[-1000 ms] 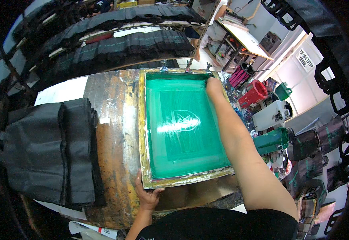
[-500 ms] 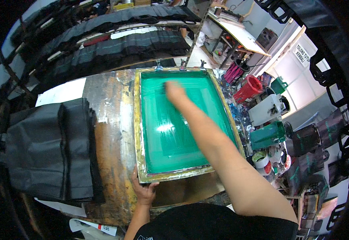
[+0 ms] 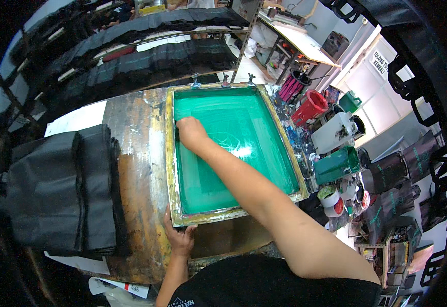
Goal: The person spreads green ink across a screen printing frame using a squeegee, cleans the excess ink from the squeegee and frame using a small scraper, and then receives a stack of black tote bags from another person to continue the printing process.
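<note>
A wooden-framed printing screen with green mesh lies flat on a worn, paint-stained table. My right hand reaches across the mesh to its left side, knuckles up and fingers curled down onto the screen; anything under the palm is hidden. My left hand grips the frame's near left corner from below. A faint pale design shows in the mesh just right of my right hand.
A stack of black fabric bags lies on the table's left. Right of the screen stand a red bucket, a green container, a white jug and small paint pots. Racks of dark fabric run behind.
My right hand has swept across the mesh from the far right corner to the left side. The left hand has stayed on the near left corner of the frame.
</note>
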Action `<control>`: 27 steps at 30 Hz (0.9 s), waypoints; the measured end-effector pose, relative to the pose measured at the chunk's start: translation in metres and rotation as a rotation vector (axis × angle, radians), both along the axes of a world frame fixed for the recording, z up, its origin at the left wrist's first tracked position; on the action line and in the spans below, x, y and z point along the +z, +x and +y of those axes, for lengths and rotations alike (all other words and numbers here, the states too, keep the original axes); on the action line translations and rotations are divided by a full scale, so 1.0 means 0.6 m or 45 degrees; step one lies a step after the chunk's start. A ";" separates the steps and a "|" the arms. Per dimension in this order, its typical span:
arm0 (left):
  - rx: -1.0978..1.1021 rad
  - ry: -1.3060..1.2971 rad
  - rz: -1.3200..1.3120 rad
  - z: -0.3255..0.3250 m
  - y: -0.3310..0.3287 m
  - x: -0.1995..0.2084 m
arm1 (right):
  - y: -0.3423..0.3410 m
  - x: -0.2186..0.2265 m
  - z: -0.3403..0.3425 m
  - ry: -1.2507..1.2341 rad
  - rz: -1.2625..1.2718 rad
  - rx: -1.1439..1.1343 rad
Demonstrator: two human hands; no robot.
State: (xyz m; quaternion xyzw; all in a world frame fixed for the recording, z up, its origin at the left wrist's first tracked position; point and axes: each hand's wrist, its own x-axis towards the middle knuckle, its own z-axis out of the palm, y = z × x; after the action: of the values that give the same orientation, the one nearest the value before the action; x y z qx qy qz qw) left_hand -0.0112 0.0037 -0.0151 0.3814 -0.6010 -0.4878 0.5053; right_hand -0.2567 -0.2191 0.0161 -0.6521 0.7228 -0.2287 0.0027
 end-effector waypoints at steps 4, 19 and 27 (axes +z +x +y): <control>-0.020 -0.074 -0.051 -0.004 0.000 -0.019 | -0.130 -0.026 0.071 -0.078 0.054 -0.170; -0.004 -0.090 -0.024 -0.004 -0.001 -0.015 | 0.024 0.038 0.249 0.227 -0.077 0.291; -0.003 -0.161 -0.136 0.001 -0.006 0.008 | -0.199 0.080 0.423 0.387 0.203 -0.503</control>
State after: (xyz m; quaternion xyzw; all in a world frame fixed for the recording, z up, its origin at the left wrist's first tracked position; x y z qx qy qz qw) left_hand -0.0147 0.0045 -0.0105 0.3734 -0.6571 -0.4285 0.4951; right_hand -0.3762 0.0348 0.0644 -0.5065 0.8601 -0.0615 -0.0011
